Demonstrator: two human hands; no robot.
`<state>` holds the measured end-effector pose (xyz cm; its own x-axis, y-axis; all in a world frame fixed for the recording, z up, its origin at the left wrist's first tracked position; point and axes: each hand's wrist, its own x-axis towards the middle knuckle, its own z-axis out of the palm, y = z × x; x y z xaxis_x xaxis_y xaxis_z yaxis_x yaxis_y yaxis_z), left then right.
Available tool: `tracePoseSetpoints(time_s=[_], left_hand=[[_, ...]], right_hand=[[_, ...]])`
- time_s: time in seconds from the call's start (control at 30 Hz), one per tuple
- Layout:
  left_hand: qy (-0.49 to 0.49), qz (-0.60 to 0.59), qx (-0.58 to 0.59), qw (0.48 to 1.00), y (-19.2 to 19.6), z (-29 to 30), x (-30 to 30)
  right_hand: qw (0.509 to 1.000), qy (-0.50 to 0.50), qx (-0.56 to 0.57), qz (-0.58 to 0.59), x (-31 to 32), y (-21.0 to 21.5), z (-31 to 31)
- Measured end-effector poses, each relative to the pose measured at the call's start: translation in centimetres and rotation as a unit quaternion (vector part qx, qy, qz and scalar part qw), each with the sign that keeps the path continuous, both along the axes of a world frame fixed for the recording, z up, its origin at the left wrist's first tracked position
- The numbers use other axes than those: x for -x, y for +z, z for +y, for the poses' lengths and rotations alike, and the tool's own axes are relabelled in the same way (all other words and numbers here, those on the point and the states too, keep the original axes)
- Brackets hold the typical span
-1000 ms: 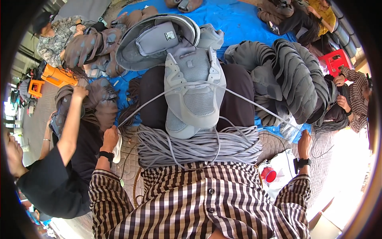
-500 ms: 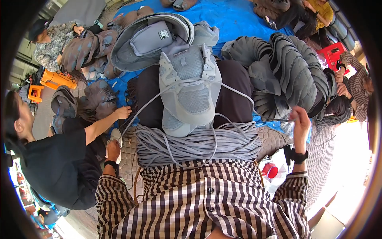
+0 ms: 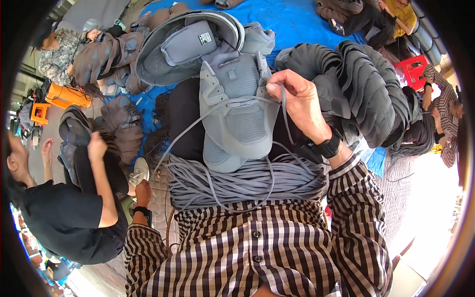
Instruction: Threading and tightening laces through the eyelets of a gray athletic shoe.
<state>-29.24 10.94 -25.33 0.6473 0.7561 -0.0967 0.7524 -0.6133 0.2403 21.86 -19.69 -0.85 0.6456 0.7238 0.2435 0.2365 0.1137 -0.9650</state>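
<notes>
A grey shoe upper (image 3: 238,126) with a mesh tongue lies over my dark-trousered knees, its toe toward me, overlapping another grey upper (image 3: 217,159). One grey shoelace (image 3: 185,131) crosses the front of its lacing. At the upper's right eyelet row, my right hand (image 3: 299,99) pinches the lace's right end between thumb and fingers. The left end runs down taut to my left hand (image 3: 143,193), which is closed on it low at my left side. A thick bundle of grey laces (image 3: 242,185) lies across my lap, with loose strands looping out.
Stacked grey uppers (image 3: 368,89) stand to the right on a blue tarp (image 3: 292,22). Beyond my knees is an upturned grey upper (image 3: 153,59). A co-worker in a black shirt (image 3: 69,218) sits close at left; other people sit farther around. Orange stools (image 3: 67,95) stand at far left.
My right hand has moved in from the far right to the upper's right eyelets with the lace end. My left hand stays low at left. The black-shirted co-worker has drawn their arm back.
</notes>
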Motion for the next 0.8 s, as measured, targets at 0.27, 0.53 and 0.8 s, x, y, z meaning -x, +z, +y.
tracePoseSetpoints(time_s=[0.27,0.53,0.8], left_hand=[[-0.031,0.002,-0.038,0.999,-0.8,-0.4,-0.2],[0.032,-0.239,0.057,0.969,6.8,-2.5,-10.4],[0.011,-0.397,0.165,0.903,20.3,-6.8,-21.2]], right_hand=[[0.992,-0.009,0.031,-0.126,0.5,0.1,0.5],[0.957,-0.045,0.066,-0.28,0.6,0.7,0.2],[0.945,-0.029,0.079,-0.317,0.7,1.5,0.8]])
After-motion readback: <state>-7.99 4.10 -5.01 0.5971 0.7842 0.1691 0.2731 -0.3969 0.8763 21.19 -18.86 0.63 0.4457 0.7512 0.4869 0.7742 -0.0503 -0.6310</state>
